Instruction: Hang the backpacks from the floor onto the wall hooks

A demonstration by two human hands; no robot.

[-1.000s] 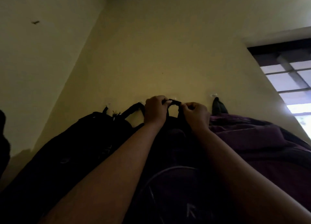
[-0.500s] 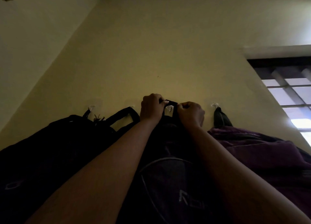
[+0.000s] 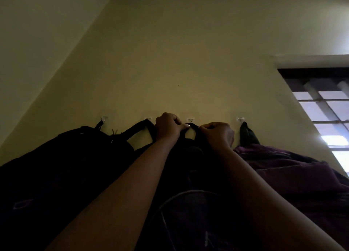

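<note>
Both forearms rise from the lower edge, bare and converging on the middle hook (image 3: 190,119).

The middle backpack (image 3: 188,203) lies under the forearms, directly below the middle hook. Its fabric is dark and matte, with a thin pale curved line and faint pale lettering on the front panel.

To its left hangs a black backpack (image 3: 56,171), bulky and rounded, with a wide flat strap loop (image 3: 140,132) standing up beside the left hand. Its thin top loop reaches the far-left hook (image 3: 104,118).

To the right of the middle backpack hangs a purple backpack (image 3: 294,175) of soft, creased fabric. A dark narrow loop at its top hangs from the right hook (image 3: 240,119).

The left hand (image 3: 168,127) is curled in a fist, thumb forward, its grip clamped on the left end of the handle (image 3: 193,126) of the middle backpack. The right hand (image 3: 220,134) is curled likewise, its grip clamped on the right end. The handle is a short black webbing arch; its crest sits at the middle hook. Whether it has seated on the hook cannot be told.

The hooks are small, pale and glossy, set in a row on the wall (image 3: 179,62). The wall is smooth, matt yellow. A barred window (image 3: 324,107) lies far right of the middle hook.
</note>
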